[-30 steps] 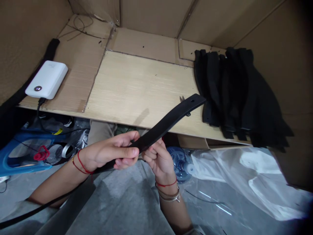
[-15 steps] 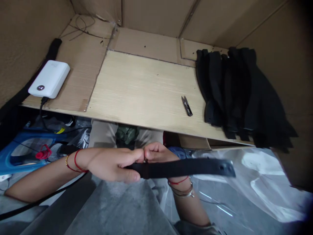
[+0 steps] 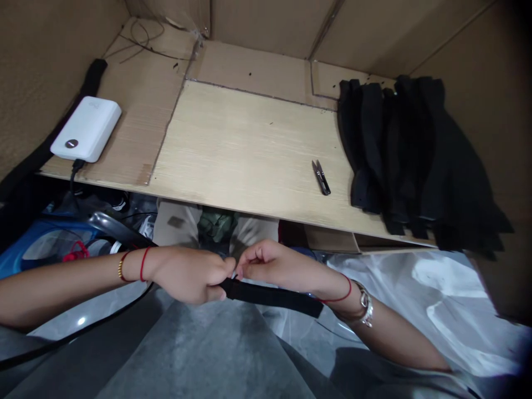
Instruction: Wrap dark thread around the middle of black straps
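The left hand's (image 3: 189, 275) fingers close around a black strap (image 3: 270, 295), held just below the worktop's front edge, and the right hand's (image 3: 274, 263) fingers pinch narrowly at it. More black straps (image 3: 415, 149) lie piled on the wooden worktop (image 3: 233, 149) within cardboard walls (image 3: 266, 27).

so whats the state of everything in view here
left hand, closed around the black strap
right hand, fingers curled at the strap, contact hard to tell
black strap, held flat across the body
thread snips, shut, lying on the wooden board
white power bank, cable plugged in
stack of black straps, piled on the board
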`<state>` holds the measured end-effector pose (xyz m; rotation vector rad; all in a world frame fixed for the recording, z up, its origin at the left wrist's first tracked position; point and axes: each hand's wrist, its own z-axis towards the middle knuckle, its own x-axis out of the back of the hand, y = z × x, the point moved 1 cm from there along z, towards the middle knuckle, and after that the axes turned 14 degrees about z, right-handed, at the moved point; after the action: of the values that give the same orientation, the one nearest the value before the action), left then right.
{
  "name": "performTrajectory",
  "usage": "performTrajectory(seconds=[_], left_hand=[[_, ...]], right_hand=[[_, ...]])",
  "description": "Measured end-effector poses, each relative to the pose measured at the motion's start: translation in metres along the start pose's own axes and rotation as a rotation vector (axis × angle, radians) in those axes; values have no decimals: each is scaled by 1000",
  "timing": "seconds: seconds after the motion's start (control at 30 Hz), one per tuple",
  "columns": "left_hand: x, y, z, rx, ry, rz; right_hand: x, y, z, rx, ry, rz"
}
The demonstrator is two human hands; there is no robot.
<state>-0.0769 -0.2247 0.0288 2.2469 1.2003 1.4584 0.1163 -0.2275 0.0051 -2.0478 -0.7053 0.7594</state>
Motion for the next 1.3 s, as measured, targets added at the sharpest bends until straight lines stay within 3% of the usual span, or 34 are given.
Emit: performTrajectory(seconds=[0.33, 0.53, 0.97, 1.07, 1.3], left_hand=[[-21, -9, 15, 128, 244, 173], [-22, -11, 19, 184, 269, 184], [-21, 6, 2, 302, 348, -60], [-26, 6, 2, 299, 347, -39], [-49, 9, 12, 252, 377, 184]], right_hand=[[-19, 4, 0, 297, 383, -409], [-29, 9, -5, 379, 463, -520], [-68, 35, -24, 540, 602, -650], [-67, 39, -25, 503, 604, -521], [-40, 31, -21, 285, 698, 120]])
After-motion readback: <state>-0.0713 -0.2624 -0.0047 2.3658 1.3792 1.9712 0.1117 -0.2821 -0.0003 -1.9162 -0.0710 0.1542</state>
